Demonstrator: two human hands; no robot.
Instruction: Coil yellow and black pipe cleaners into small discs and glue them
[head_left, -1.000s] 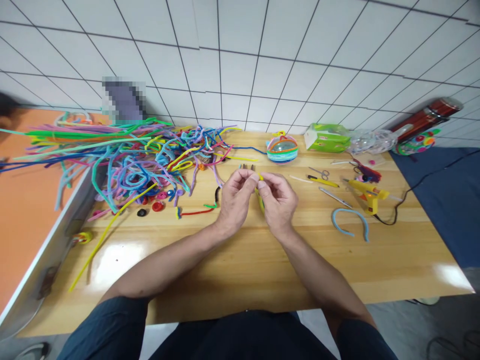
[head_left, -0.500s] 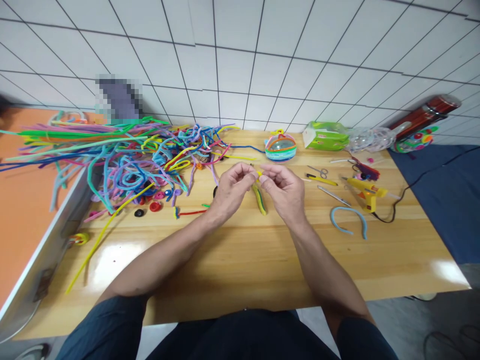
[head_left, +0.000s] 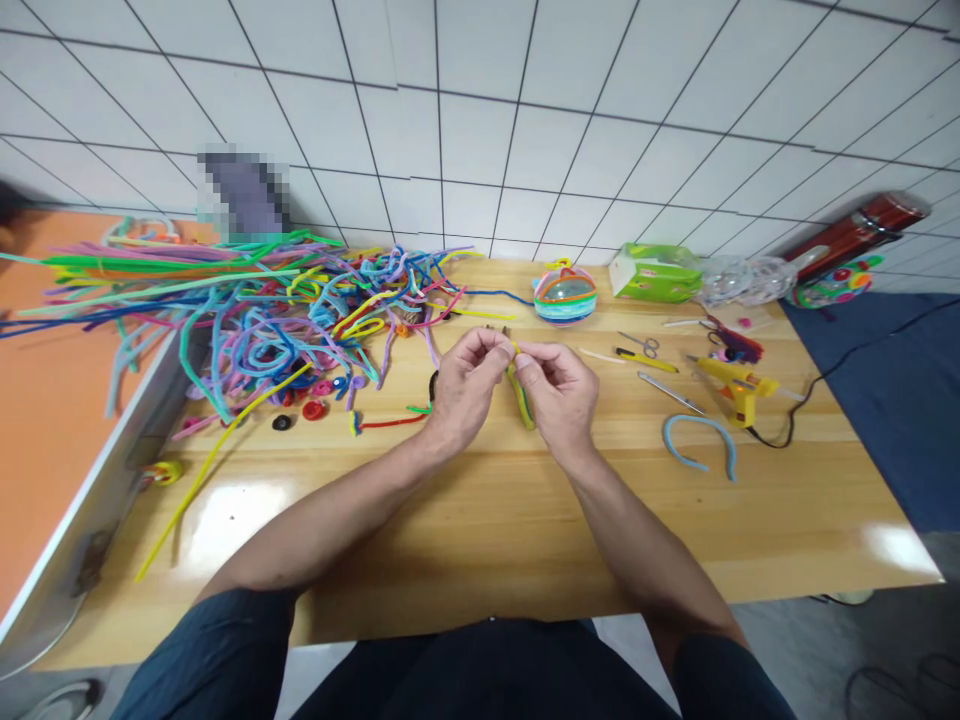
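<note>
My left hand [head_left: 466,385] and my right hand [head_left: 561,392] meet over the middle of the wooden table, thumbs and forefingers pinched together. Between their fingertips is a small yellow piece of pipe cleaner [head_left: 514,348], mostly hidden by the fingers. Just below the fingertips, pliers with yellow and green handles [head_left: 523,400] lie on the table, partly covered by my right hand. Left of my left hand rests a red pipe cleaner [head_left: 394,422] with a yellow and blue end. A black thing shows in part behind my left hand.
A heap of coloured pipe cleaners [head_left: 277,320] fills the back left. A striped round object [head_left: 565,296] and a green packet [head_left: 656,273] stand at the back. Rightward lie scissors [head_left: 646,346], a yellow cutter [head_left: 651,360], a glue gun [head_left: 739,385] and a blue curved pipe cleaner [head_left: 697,420].
My right hand has moved slightly left, closer to my left hand, and covers more of the pliers' handles. The whole view has shifted a little.
</note>
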